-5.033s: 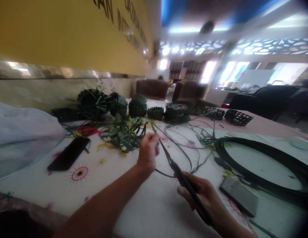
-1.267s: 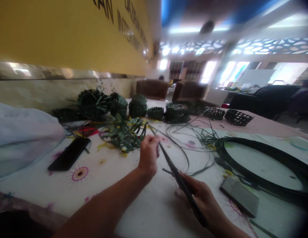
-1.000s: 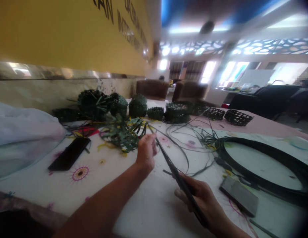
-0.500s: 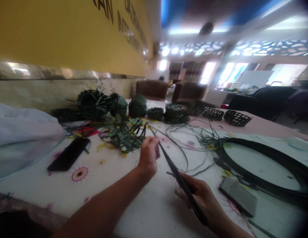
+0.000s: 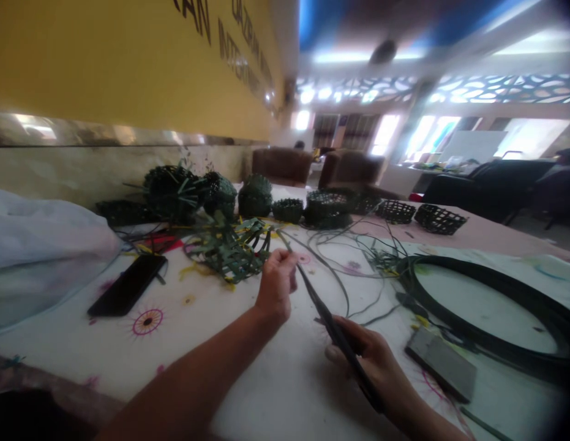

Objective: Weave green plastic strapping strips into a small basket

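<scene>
My left hand point(image 5: 278, 282) is closed, thumb and fingers pinching a thin dark green strip point(image 5: 289, 245) that runs past it toward the back. My right hand point(image 5: 367, 361) is wrapped round a long, dark, knife-like tool point(image 5: 337, 337), held slanting with its narrow end toward my left hand. Strip and tool nearly line up, and I cannot tell exactly where one ends and the other starts. Just beyond my left hand lies a part-woven green basket point(image 5: 232, 254) with loose strip ends sticking up.
Several woven dark green baskets point(image 5: 288, 210) line the back of the table. A black phone point(image 5: 128, 285) and white plastic bag point(image 5: 46, 257) are at left. To the right lie a coil of dark strip point(image 5: 487, 272), a grey rectangular block point(image 5: 441, 362) and loose strips point(image 5: 381, 315).
My right hand and the dark tool have shifted very slightly down and to the right. My left hand keeps its pinch in almost the same place.
</scene>
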`<move>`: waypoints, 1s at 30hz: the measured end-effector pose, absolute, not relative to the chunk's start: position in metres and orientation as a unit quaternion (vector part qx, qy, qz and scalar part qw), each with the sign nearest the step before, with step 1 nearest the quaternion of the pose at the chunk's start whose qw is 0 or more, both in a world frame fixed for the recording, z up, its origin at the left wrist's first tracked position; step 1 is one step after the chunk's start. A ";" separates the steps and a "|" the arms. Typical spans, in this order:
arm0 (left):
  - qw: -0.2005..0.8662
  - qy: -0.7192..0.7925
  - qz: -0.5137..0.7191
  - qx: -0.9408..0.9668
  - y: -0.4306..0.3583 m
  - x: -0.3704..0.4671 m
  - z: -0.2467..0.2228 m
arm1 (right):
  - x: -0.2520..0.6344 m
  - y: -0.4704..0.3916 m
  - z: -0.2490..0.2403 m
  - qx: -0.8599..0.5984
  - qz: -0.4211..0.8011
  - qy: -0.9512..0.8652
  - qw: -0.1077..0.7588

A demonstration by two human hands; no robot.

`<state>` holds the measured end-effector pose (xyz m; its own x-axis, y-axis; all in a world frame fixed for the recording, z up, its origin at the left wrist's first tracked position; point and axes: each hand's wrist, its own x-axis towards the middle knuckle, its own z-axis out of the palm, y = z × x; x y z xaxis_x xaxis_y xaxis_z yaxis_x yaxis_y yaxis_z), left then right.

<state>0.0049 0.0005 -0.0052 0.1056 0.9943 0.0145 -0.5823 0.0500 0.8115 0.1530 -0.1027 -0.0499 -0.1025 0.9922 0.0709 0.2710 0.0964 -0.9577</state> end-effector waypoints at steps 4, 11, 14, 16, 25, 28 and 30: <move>0.662 0.302 0.594 0.344 -0.002 0.007 -0.007 | 0.153 -0.105 -0.048 -0.520 0.429 -0.615 0.409; 0.662 0.303 0.605 0.322 0.003 0.005 -0.009 | 0.150 -0.110 -0.043 -0.535 0.452 -0.604 0.380; 0.660 0.302 0.610 0.318 0.006 0.003 -0.008 | 0.149 -0.108 -0.045 -0.542 0.459 -0.588 0.386; 0.653 0.298 0.616 0.326 0.006 0.002 -0.008 | 0.150 -0.107 -0.048 -0.542 0.461 -0.579 0.398; 0.623 0.305 0.614 0.376 -0.001 0.008 -0.007 | 0.151 -0.104 -0.041 -0.536 0.459 -0.579 0.408; 0.628 0.311 0.608 0.373 -0.002 0.008 -0.007 | 0.151 -0.106 -0.037 -0.534 0.465 -0.585 0.396; 0.635 0.308 0.605 0.369 -0.001 0.007 -0.007 | 0.150 -0.108 -0.035 -0.535 0.462 -0.593 0.386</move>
<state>0.0073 -0.0010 -0.0074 0.0776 0.9954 0.0554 -0.5404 -0.0047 0.8414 0.1504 -0.1080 -0.0353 -0.1303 0.9908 -0.0355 0.2779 0.0022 -0.9606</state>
